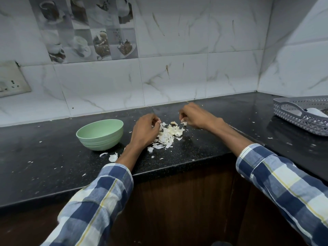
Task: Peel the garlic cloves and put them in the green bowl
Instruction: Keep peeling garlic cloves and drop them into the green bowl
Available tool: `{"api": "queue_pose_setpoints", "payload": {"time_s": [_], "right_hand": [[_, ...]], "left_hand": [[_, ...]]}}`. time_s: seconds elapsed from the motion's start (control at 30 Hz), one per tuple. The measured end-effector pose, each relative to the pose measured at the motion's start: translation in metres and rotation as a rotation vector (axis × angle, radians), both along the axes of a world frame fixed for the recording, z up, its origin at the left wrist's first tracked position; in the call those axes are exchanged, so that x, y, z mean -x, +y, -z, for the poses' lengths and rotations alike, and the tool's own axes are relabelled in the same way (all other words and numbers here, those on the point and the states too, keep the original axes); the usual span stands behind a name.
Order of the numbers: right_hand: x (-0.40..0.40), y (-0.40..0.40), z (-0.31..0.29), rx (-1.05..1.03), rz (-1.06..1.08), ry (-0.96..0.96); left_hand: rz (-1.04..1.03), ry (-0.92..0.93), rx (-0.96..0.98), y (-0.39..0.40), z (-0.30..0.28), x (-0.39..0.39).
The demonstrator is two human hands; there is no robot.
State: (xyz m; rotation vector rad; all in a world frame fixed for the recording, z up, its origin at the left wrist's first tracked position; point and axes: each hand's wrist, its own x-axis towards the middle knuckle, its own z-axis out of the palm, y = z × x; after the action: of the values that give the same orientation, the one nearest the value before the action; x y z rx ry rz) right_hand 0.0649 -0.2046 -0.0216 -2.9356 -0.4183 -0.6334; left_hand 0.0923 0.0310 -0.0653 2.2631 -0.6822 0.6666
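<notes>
Here the left hand (145,129) pinches what looks like a garlic clove (159,119), the green bowl (100,134) lying close at its nine o'clock on the bench (53,157), while the farther right hand (193,116) pinches a skin scrap (184,123).

Dim, soft indoor light w/ faint shadows; wide-angle bending at edges, slight motion blur on right hand (196,116).
</notes>
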Motion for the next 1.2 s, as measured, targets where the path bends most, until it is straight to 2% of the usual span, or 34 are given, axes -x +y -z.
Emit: {"api": "queue_pose_setpoints", "payload": {"time_s": [0.17,0.2,0.3,0.4,0.47,0.6,0.7,0.8,0.9,1.03,1.2], "right_hand": [[0.001,0.01,-0.022,-0.03,-0.002,-0.313],[0.0,0.012,-0.015,-0.008,0.038,-0.268],[0.001,0.017,0.015,0.129,0.105,0.08],[-0.006,0.011,0.005,0.042,0.045,0.17],[-0.008,0.007,-0.001,-0.095,0.017,0.163],[-0.014,0.018,0.0,-0.6,-0.168,0.066],[-0.023,0.037,0.002,-0.886,-0.382,0.162],[-0.032,0.047,0.009,-1.097,-0.475,0.24],[-0.036,0.049,0.013,-1.092,-0.48,0.253],[-0.033,0.046,0.016,-0.996,-0.478,0.175],[-0.029,0.054,0.018,-0.942,-0.457,0.087]], "left_hand": [[0.001,-0.006,-0.003,0.0,0.0,-0.001],[0.0,-0.011,-0.008,0.0,0.0,0.0],[-0.001,-0.013,-0.006,-0.001,-0.001,-0.001],[-0.005,-0.02,-0.01,0.0,0.0,0.001],[0.009,-0.02,0.001,-0.001,0.001,0.0],[0.057,-0.017,0.077,-0.003,0.002,-0.002],[0.086,0.001,0.177,-0.002,0.002,-0.004],[0.054,0.001,0.294,0.001,-0.001,-0.008],[0.024,-0.01,0.331,0.005,-0.003,-0.01],[0.025,0.0,0.308,0.003,-0.002,-0.01],[0.035,0.106,0.449,0.003,-0.008,-0.002]]}}
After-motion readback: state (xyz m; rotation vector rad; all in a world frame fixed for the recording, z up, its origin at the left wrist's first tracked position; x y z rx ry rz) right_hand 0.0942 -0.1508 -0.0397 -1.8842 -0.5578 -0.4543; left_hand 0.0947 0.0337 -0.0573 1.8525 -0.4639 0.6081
